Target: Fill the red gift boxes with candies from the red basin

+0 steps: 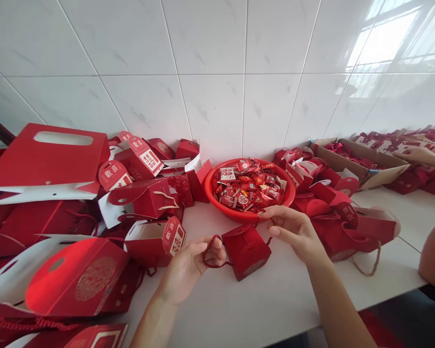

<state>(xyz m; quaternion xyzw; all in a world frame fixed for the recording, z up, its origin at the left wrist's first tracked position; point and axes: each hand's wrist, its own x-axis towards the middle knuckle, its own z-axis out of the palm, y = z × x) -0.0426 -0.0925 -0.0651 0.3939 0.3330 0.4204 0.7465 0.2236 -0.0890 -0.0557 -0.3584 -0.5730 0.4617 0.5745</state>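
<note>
A small red gift box (245, 252) stands closed on the white table between my hands, with a dark red cord at each side. My left hand (197, 261) has its fingers closed round the looped cord (214, 264) on the box's left side. On the other side, my right hand (288, 229) pinches the right cord near its thumb and index fingertips, just in front of the basket. Behind the box, a red plastic basket (209, 195) holds many red wrapped candies (244, 188).
Many red boxes (145, 198) are piled at the left, some open. More boxes (326, 193) lie at the right, beside a cardboard box (380, 178) with red items. Another person's hand (415, 154) reaches in at the far right. A tiled wall (210, 111) rises behind.
</note>
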